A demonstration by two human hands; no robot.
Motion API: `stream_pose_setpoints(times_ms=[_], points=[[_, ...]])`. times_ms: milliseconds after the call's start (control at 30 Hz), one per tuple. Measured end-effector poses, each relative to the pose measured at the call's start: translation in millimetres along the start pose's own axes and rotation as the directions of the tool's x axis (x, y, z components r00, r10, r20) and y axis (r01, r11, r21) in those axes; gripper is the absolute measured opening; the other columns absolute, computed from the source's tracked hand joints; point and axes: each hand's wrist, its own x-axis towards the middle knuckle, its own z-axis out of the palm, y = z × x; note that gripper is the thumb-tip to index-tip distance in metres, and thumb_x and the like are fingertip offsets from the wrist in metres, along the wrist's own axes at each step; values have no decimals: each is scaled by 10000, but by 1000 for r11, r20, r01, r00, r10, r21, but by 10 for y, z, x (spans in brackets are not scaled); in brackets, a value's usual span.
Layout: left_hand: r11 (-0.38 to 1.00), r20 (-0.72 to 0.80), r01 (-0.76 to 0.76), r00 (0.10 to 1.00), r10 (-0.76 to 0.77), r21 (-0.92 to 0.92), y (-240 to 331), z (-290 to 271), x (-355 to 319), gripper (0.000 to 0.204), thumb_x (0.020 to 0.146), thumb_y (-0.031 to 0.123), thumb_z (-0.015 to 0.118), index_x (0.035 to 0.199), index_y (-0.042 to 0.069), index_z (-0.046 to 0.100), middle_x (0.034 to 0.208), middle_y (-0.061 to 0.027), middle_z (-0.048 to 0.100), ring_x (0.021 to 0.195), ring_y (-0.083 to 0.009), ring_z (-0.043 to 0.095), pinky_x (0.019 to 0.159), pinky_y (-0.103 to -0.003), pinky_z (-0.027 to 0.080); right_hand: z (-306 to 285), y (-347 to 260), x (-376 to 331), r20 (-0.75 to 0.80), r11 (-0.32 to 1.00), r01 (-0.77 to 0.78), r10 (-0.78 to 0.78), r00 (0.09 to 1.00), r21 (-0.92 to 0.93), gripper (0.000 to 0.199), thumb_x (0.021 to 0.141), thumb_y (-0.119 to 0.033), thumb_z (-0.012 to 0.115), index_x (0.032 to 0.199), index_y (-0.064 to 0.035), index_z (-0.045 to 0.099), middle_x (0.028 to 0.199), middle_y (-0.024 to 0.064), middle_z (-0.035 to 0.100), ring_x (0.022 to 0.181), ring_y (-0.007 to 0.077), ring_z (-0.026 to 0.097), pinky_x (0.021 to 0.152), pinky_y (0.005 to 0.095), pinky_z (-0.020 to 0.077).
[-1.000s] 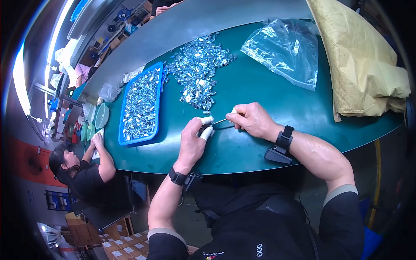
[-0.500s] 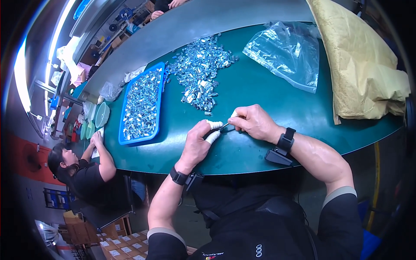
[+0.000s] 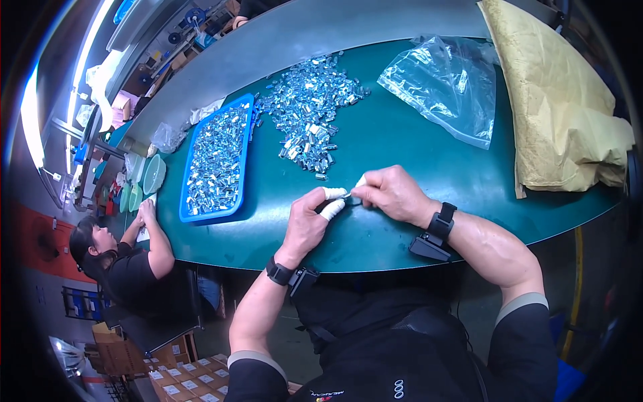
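- Two bare hands meet above the green table (image 3: 375, 248), fingertips almost together around a small dark bit (image 3: 350, 200) too tiny to make out; clock directions below run from it.
- Right hand (image 3: 395, 194), at three o'clock: thumb and forefinger pinched narrow on that bit.
- Left hand (image 3: 307, 224), at eight o'clock: white wraps on thumb and forefinger, their tips close to each other; I cannot tell whether anything sits between them.
- Pile (image 3: 308, 110) of small shiny metal pieces, at eleven o'clock, loose on the table.
- Blue tray (image 3: 245, 154), between nine and ten o'clock, filled with similar pieces and just beside the pile.
- Clear plastic bag (image 3: 442, 87), at one o'clock, lying flat.
- Yellowish paper sack (image 3: 562, 107), at two o'clock, creased, near the bag.
- Co-worker (image 3: 140, 268), between eight and nine o'clock, forearms at the table.
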Motion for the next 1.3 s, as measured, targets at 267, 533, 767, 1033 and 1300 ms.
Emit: stream_pose_setpoints(times_ms=[267, 533, 767, 1033, 1300], points=[[996, -20, 49, 999, -51, -72, -1, 81, 3, 201, 934, 72, 769, 1132, 40, 757, 963, -63, 739, 857, -145, 678, 766, -289, 534, 19, -31, -12, -10, 983, 55, -58, 998, -174, 312, 976, -332, 698, 856, -45, 722, 736, 148, 696, 664, 318, 676, 612, 435, 494], [998, -19, 57, 998, -58, -42, -86, 51, 8, 200, 922, 58, 771, 1120, 33, 757, 922, -58, 713, 796, -152, 652, 718, -289, 511, 51, 53, -16, -72, 990, 112, -118, 990, -82, 281, 966, -302, 702, 853, -46, 704, 759, 171, 668, 703, 373, 661, 630, 465, 494], [1000, -44, -4, 999, 3, -27, 33, 10, 5, 205, 914, 66, 778, 1113, 25, 752, 912, -76, 706, 776, -176, 645, 706, -306, 510, 60, 27, 10, 6, 947, 133, -137, 991, -291, 280, 985, -272, 698, 811, -52, 697, 695, 126, 652, 621, 323, 624, 588, 422, 483], [999, -19, 22, 1000, -23, -35, -5, -55, -38, 191, 928, 77, 774, 1111, 24, 752, 961, -64, 737, 861, -158, 685, 753, -309, 532, 71, -81, -10, 12, 991, -127, 128, 992, -43, 394, 1052, -315, 641, 774, -37, 676, 650, 48, 657, 547, 139, 592, 538, 313, 463], [957, -418, 27, 903, 101, 290, -411, -1156, 116, 197, 932, 78, 756, 1124, 34, 739, 1033, -95, 744, 953, -207, 710, 843, -342, 551, 30, 4, 5, -117, 962, -166, 194, 974, 215, 439, 1076, -346, 621, 767, -37, 661, 642, 19, 652, 576, 67, 589, 533, 248, 456]])
